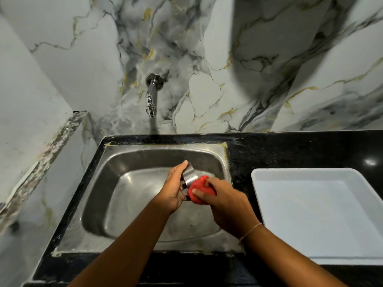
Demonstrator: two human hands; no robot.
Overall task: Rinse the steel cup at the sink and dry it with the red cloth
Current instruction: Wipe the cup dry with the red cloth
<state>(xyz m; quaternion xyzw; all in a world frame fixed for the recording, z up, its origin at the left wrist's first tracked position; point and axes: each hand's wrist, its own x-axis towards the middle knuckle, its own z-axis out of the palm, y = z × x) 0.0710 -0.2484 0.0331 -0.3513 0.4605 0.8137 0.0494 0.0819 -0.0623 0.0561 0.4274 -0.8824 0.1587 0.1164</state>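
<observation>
Over the steel sink (116,162) my left hand (175,188) grips the steel cup (190,177), tilted on its side. My right hand (223,200) holds the bunched red cloth (199,188) and presses it against the cup's right side. Most of the cloth is hidden under my fingers, and part of the cup is covered by my left hand and the cloth. The wall tap (150,100) above the sink shows no running water.
A white rectangular tray (323,214) lies on the black granite counter (290,150) right of the sink. A marble wall stands behind, and a marble ledge (41,162) runs along the left side.
</observation>
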